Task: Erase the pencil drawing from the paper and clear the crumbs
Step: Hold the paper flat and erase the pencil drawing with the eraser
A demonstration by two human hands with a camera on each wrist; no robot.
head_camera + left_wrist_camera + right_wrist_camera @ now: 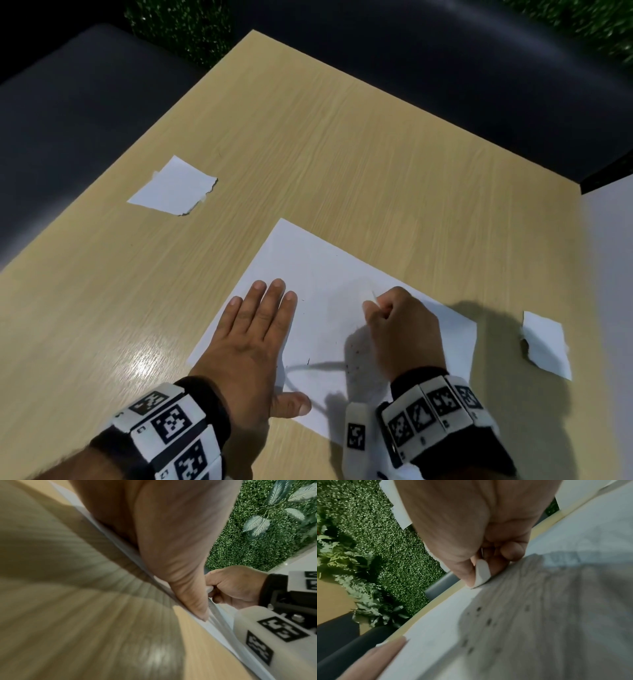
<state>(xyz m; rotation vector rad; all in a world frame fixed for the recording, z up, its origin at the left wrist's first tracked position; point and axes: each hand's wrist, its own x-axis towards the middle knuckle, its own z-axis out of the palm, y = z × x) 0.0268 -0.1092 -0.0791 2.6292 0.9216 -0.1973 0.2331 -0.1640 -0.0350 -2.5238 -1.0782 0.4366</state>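
Note:
A white sheet of paper (322, 274) lies on the wooden table (308, 144). A faint curved pencil line (315, 365) shows near its front edge. Dark crumbs (354, 356) are scattered on the sheet below my right hand; in the right wrist view the crumbs (488, 621) appear as dark specks. My left hand (260, 329) lies flat with straight fingers on the paper's left part. My right hand (397, 322) pinches a small white eraser (481, 573) whose tip touches the paper; the eraser (374, 297) barely peeks out in the head view.
A torn white paper scrap (174, 186) lies at the left of the table. Another scrap (546, 339) lies at the right edge. Dark seats (445, 61) surround the table, with green foliage (368, 534) behind.

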